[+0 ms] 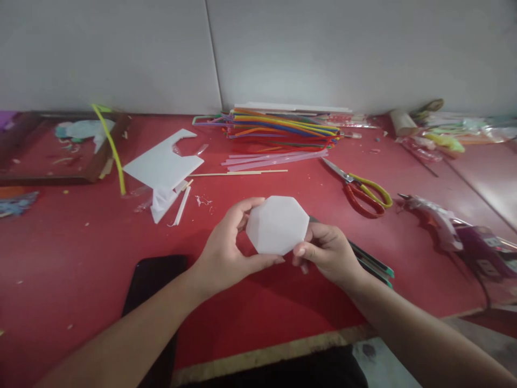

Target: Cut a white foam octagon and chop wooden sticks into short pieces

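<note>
Both of my hands hold a white many-sided foam piece [278,224] above the red table [60,258]. My left hand [226,248] grips its left edge, thumb below and fingers curled over the top. My right hand [325,250] pinches its lower right edge between thumb and fingers. A dark tool with a green tip [374,264] pokes out from under my right hand; whether that hand holds it I cannot tell.
Red and yellow scissors [363,191] lie right of centre, a glue gun [440,221] farther right. Coloured straws [283,129] are stacked at the back. White foam offcuts [163,164] and a yellow straw [113,148] lie left. A black phone [151,280] sits under my left forearm.
</note>
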A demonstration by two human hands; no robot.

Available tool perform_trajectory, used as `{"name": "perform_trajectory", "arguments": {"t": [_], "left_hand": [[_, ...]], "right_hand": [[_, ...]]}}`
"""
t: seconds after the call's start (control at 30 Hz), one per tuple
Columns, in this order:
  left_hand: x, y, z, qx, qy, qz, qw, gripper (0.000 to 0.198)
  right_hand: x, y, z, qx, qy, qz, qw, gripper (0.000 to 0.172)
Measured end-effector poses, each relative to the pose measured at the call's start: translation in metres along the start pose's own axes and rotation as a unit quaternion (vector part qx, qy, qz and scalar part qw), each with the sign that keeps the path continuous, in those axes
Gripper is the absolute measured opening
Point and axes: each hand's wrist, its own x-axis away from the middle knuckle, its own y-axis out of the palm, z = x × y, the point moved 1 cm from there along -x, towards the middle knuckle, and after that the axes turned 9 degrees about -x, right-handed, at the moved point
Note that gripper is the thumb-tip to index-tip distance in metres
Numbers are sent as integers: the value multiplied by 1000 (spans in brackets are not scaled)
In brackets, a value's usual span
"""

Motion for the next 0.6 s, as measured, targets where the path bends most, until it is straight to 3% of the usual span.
{"name": "perform_trajectory", "arguments": {"t": [0.2, 0.3, 0.43, 0.6], "left_hand": [[-3, -5, -14, -53, 16, 60, 997, 81], [-3, -4, -17, -80, 9, 32, 996, 73], [-4, -3, -17, -31, -7, -1, 1000, 74], [-5, -6, -18, 68, -27, -43, 996, 77]], "right_hand": [[-4, -14, -1, -29, -102, 120, 987, 30], [-4, -14, -4, -27, -127, 155, 979, 24], [-3, -15, -10, -37, -174, 227, 957, 20], [-5, -25, -20, -83, -249, 295, 919, 40]]}}
